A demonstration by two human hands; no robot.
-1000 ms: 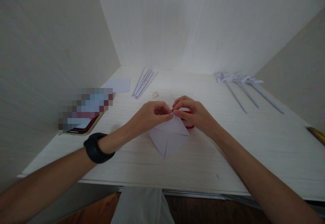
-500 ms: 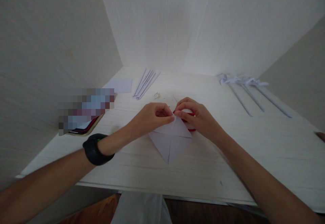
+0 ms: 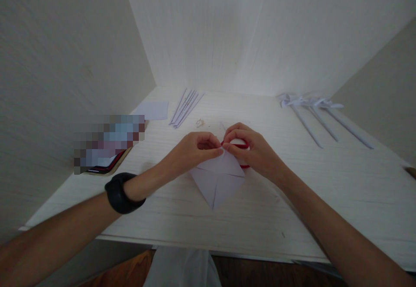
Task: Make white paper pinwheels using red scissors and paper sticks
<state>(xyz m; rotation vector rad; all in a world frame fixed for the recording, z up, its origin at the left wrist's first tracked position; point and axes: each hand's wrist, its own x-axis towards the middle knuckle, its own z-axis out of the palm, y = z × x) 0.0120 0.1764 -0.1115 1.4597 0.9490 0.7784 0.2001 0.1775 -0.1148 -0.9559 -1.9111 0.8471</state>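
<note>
The scene is dim and grey, with soft light falling from above onto the back wall (image 3: 260, 31), brightest at upper centre. Shadows on the bench (image 3: 325, 191) are faint. Wide-angle distortion bends the frame edges. A pixelated block (image 3: 108, 141) masks the left middle. Focus is slightly soft throughout, without glare.

A folded white paper sheet (image 3: 217, 178) is lying near the front middle of the pale wooden tabletop (image 3: 325, 191). The left hand (image 3: 191, 150) and right hand (image 3: 251, 148) are meeting at its far corner, fingertips touching. A red-rimmed round tape roll (image 3: 242, 154) is sitting under the right hand, just behind the sheet. A bundle of thin rolled paper sticks (image 3: 185, 107) is lying far behind to the left, with a flat white paper slip (image 3: 152, 110) beside it. Three long paper stems with folded tops (image 3: 318, 118) are resting well apart at the far right
</note>
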